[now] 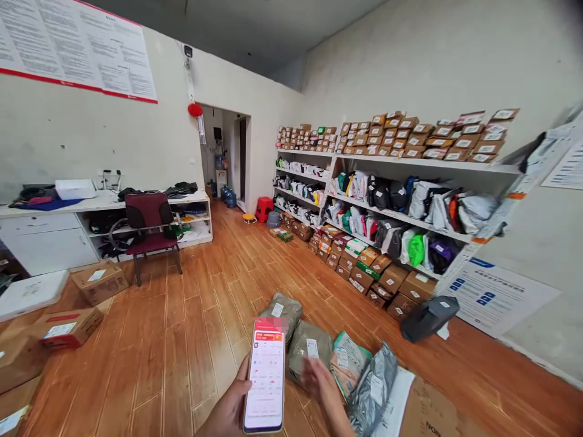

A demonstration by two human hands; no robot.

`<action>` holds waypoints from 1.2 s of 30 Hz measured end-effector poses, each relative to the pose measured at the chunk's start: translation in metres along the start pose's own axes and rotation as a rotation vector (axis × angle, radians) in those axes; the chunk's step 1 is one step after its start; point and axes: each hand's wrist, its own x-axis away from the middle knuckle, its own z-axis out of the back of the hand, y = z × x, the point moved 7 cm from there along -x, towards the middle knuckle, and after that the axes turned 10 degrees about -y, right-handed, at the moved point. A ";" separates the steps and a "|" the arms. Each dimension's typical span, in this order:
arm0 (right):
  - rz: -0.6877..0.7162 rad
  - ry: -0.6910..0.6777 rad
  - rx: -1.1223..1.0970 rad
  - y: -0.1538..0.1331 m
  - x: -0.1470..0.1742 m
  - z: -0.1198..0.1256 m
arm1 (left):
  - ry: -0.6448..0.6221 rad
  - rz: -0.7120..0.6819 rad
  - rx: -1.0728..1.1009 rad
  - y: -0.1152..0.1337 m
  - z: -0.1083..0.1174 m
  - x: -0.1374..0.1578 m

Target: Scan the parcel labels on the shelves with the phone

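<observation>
My left hand is wrapped round a smartphone, held upright with its lit screen facing me. The screen shows a red top and rows of small icons on white. To the right of the phone, my right hand is raised, fingers slightly bent and blurred, with nothing visible in it. Behind the hands, on the floor, lie two grey-brown wrapped parcels with white labels. A green-and-white parcel, a grey plastic mailer bag and a cardboard box are farther right.
Shelves along the right wall hold many small boxes and bagged parcels. Larger boxes line the floor beneath, near a dark bag. At left are a maroon chair, a white desk and cartons. A doorway opens behind.
</observation>
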 end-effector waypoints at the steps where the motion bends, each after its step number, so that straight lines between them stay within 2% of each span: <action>1: 0.006 -0.046 -0.013 -0.009 -0.029 -0.012 | -0.003 -0.013 -0.014 0.007 0.005 -0.011; 4: 0.037 -0.154 -0.037 -0.030 -0.098 -0.062 | -0.010 -0.020 -0.064 0.027 0.028 -0.041; 8: 0.053 -0.089 -0.033 -0.034 -0.161 -0.108 | -0.005 -0.035 -0.095 0.069 0.063 -0.077; 14: 0.058 0.051 -0.054 -0.030 -0.240 -0.132 | -0.142 0.082 -0.114 0.140 0.109 -0.126; 17: 0.030 0.078 -0.064 -0.023 -0.267 -0.139 | -0.147 0.169 -0.115 0.165 0.130 -0.143; 21: -0.032 0.044 -0.065 -0.008 -0.282 -0.146 | -0.112 0.263 -0.097 0.189 0.144 -0.160; 25: -0.051 0.013 -0.067 -0.005 -0.281 -0.147 | -0.118 0.301 -0.074 0.208 0.146 -0.174; 30: -0.034 -0.041 -0.061 -0.016 -0.284 -0.144 | -0.121 0.353 -0.180 0.218 0.142 -0.187; 36: -0.036 -0.074 -0.066 -0.023 -0.287 -0.141 | -0.121 0.333 -0.358 0.222 0.135 -0.193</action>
